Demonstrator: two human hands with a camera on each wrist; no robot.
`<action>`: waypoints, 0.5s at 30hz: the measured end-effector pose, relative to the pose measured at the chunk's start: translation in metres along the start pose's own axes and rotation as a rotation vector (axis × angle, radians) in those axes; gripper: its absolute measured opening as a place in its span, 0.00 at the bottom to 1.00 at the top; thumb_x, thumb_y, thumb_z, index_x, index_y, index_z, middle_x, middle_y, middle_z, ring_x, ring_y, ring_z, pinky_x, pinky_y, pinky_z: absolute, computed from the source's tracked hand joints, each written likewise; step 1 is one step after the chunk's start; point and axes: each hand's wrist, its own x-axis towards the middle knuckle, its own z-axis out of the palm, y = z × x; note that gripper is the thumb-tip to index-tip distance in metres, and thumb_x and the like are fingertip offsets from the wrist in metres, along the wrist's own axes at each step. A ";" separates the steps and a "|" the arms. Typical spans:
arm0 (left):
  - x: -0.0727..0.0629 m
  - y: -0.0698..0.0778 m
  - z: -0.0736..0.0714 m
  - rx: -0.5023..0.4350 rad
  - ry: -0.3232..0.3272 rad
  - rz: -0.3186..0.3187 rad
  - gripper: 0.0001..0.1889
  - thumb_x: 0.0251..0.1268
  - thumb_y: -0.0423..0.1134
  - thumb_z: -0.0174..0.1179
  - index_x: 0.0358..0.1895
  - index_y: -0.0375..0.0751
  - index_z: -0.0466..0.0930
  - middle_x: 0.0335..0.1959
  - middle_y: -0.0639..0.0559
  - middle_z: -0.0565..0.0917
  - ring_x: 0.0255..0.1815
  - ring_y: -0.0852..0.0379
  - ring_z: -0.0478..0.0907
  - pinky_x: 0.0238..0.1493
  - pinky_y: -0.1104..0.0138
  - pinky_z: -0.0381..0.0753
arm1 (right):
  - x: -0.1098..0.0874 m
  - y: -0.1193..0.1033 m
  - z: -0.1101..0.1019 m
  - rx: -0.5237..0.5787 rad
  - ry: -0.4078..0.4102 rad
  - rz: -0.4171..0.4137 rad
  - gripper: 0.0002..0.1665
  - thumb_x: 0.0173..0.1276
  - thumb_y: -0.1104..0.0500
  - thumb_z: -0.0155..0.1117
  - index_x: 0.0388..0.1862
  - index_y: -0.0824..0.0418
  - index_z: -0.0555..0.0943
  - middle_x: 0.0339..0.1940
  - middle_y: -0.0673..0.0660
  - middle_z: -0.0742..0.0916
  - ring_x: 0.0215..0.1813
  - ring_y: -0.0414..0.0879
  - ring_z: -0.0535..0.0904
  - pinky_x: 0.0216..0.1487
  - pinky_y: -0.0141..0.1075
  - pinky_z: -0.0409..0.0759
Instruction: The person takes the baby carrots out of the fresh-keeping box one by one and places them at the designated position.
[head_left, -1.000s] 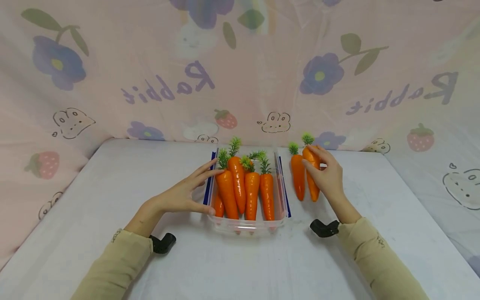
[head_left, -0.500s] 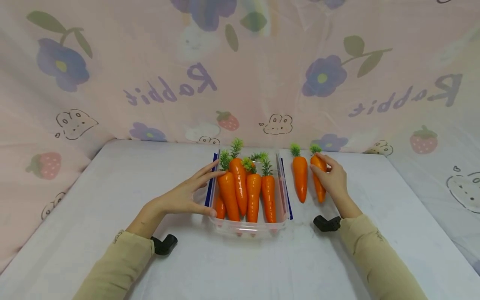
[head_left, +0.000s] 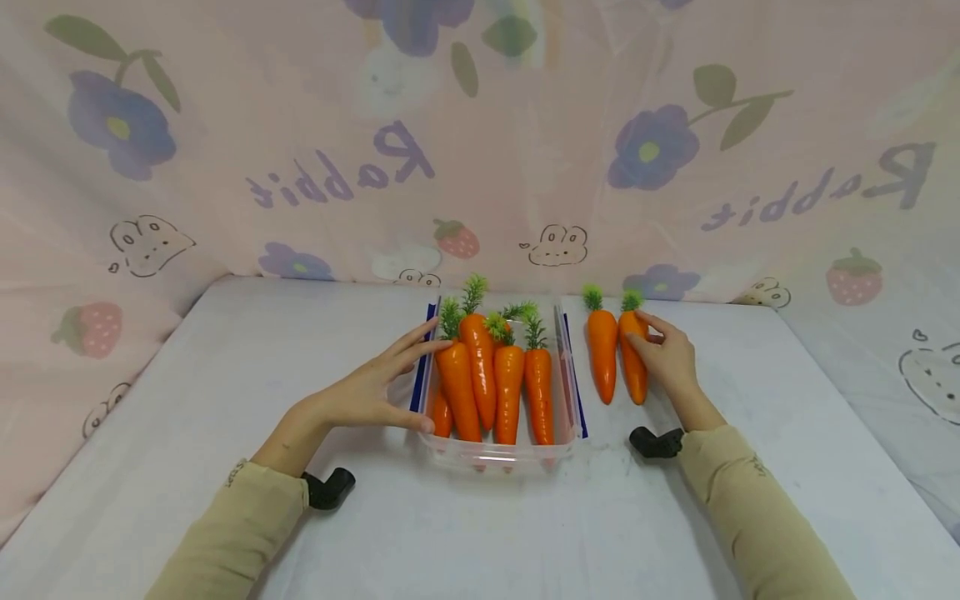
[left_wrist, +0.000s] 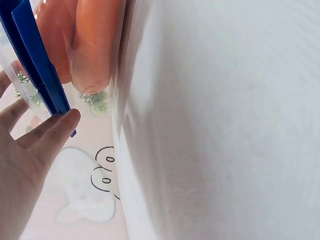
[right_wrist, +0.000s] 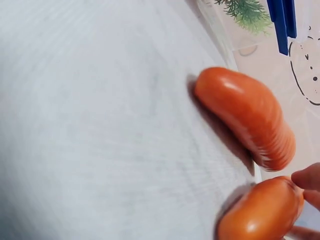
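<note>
A clear plastic box [head_left: 495, 457] with blue side clips [head_left: 581, 410] holds several orange carrots [head_left: 508, 392] with green tops. Straight fingers of my left hand [head_left: 367, 392] rest along the box's left side, and the thumb touches near its front left corner. In the left wrist view a fingertip [left_wrist: 71, 118] touches the blue clip. Right of the box, my right hand [head_left: 670, 358] pinches a carrot [head_left: 636, 379] near its top between thumb and fingers. Another carrot [head_left: 602, 354] lies on the table just left of that one.
The white table [head_left: 480, 533] reaches back to a pink printed cloth [head_left: 495, 167] hanging behind it. Black wrist pieces stick out from the left cuff [head_left: 330, 488] and the right cuff [head_left: 656, 443]. In the right wrist view a blue clip [right_wrist: 282, 25] shows at the upper right.
My right hand first moved rightward and lowered its carrot, bringing it apart from the other carrot. The carrot now lies closer beside that one. My left hand has stayed on the box.
</note>
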 end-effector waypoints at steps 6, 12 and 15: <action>0.000 -0.001 0.000 0.000 -0.004 -0.002 0.49 0.47 0.55 0.73 0.74 0.58 0.56 0.79 0.61 0.37 0.78 0.42 0.42 0.67 0.42 0.64 | -0.003 -0.004 -0.002 0.041 0.039 0.000 0.32 0.72 0.51 0.54 0.72 0.58 0.65 0.72 0.67 0.67 0.68 0.65 0.66 0.66 0.56 0.70; 0.000 -0.002 0.000 -0.001 0.001 0.001 0.49 0.47 0.54 0.73 0.74 0.59 0.56 0.79 0.60 0.37 0.78 0.43 0.41 0.68 0.42 0.63 | -0.005 -0.015 -0.006 0.078 0.114 -0.092 0.30 0.71 0.51 0.57 0.69 0.59 0.69 0.72 0.65 0.68 0.67 0.64 0.69 0.63 0.56 0.73; 0.000 -0.002 0.000 -0.001 0.002 0.001 0.49 0.47 0.54 0.73 0.74 0.59 0.56 0.79 0.60 0.37 0.79 0.43 0.41 0.68 0.42 0.63 | -0.007 -0.023 -0.007 0.108 0.148 -0.124 0.30 0.69 0.50 0.59 0.68 0.57 0.71 0.71 0.63 0.71 0.65 0.63 0.72 0.62 0.55 0.75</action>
